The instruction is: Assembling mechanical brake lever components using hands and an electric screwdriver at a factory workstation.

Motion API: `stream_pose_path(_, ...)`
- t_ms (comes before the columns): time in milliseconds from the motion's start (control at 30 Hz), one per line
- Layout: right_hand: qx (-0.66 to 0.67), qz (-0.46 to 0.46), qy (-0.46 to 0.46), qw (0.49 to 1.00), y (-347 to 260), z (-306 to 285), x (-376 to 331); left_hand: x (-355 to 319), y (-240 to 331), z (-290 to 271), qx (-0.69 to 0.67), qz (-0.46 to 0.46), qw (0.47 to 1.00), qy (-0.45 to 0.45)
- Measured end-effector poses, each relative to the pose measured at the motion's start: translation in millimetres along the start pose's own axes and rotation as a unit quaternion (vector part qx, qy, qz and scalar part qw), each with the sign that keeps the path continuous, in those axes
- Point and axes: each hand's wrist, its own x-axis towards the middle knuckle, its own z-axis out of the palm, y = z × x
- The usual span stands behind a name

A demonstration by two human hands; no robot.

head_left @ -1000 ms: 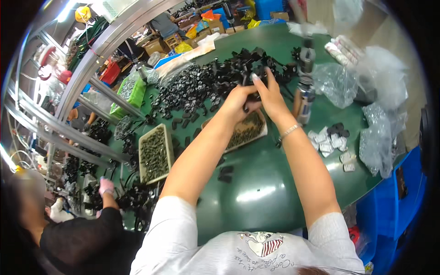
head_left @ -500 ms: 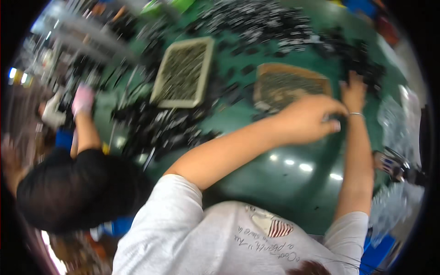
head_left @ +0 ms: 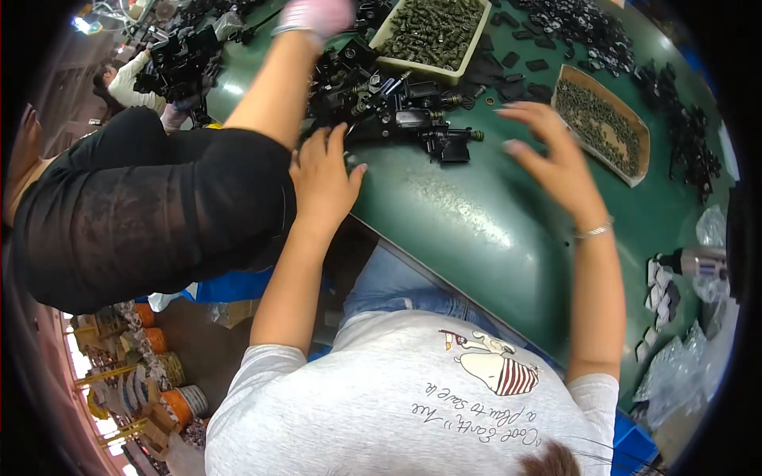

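My left hand [head_left: 321, 174] rests flat at the near edge of the green table [head_left: 476, 222], fingers apart, just short of a cluster of black assembled parts with brass ends [head_left: 397, 107]. My right hand [head_left: 548, 155] hovers open above the table, fingers spread, to the right of that cluster and holding nothing. A shallow cardboard tray of small dark screws [head_left: 603, 123] lies just beyond my right hand.
A co-worker in a black top [head_left: 151, 214] leans in on my left, their arm with a pink glove [head_left: 313, 16] reaching over the parts. A cream tray of dark screws [head_left: 432, 32] sits at the far side. Loose black parts [head_left: 690, 151] and clear plastic bags [head_left: 675, 381] lie to the right.
The view has swung left and down. My hands left the cardboard tray and moved toward the black assembled parts near the co-worker; both are open now.
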Motion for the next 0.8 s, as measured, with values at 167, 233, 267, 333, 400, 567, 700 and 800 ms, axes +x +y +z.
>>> stream_pose_path(167, -0.1, -0.05, 0.028, 0.993, -12, 101, 20, 25, -5, 11, 0.034, 0.006, 0.992, -0.122)
stream_pose_path(233, -0.107, -0.029, 0.054, 0.992, -17, 118, 21, 32, -6, 13, 0.034, 0.026, 0.99, -0.131)
stream_pose_path(267, -0.122, -0.014, 0.046, 0.991, -21, 122, 19, 34, -7, 16, 0.007, 0.009, 0.991, -0.137)
stream_pose_path(333, -0.152, 0.015, 0.031, 0.988, -28, 126, 13, 38, -6, 22, -0.049, -0.024, 0.987, -0.148)
stream_pose_path(400, -0.165, 0.034, 0.008, 0.986, -40, 126, -2, 21, -8, 34, -0.085, -0.001, 0.989, -0.124)
stream_pose_path(567, -0.119, 0.094, 0.029, 0.988, -64, 109, -51, -34, -1, 40, -0.169, 0.032, 0.983, -0.065)
stream_pose_path(700, -0.189, 0.06, 0.083, 0.977, -59, 89, -89, -48, 5, 32, -0.2, 0.046, 0.976, -0.077)
stream_pose_path(800, -0.225, 0.053, 0.091, 0.969, -54, 74, -119, -47, 6, 26, -0.229, 0.065, 0.966, -0.105)
